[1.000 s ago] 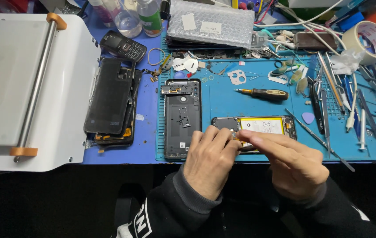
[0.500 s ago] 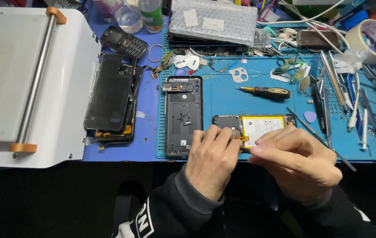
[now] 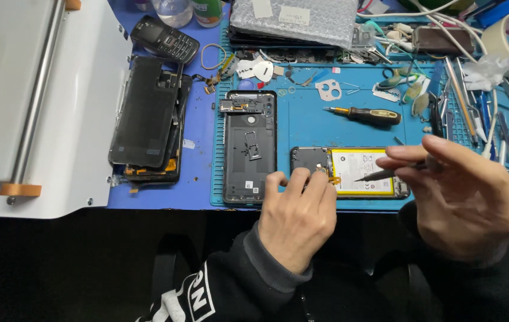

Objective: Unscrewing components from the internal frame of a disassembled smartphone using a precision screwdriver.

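The left hand (image 3: 299, 217) presses its fingertips on the opened phone (image 3: 350, 173), grasping nothing. The right hand (image 3: 469, 200) pinches a thin dark tool (image 3: 379, 175), tip over the phone's yellow battery (image 3: 361, 172). Beyond both hands lies a screwdriver (image 3: 364, 114); left of the left hand, a black back cover (image 3: 250, 146).

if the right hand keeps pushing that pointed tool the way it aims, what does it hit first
The right hand aims its thin tool leftward. First in line seems to be the orange flex beside the yellow battery, just ahead of the left hand's fingers; depth is unclear.
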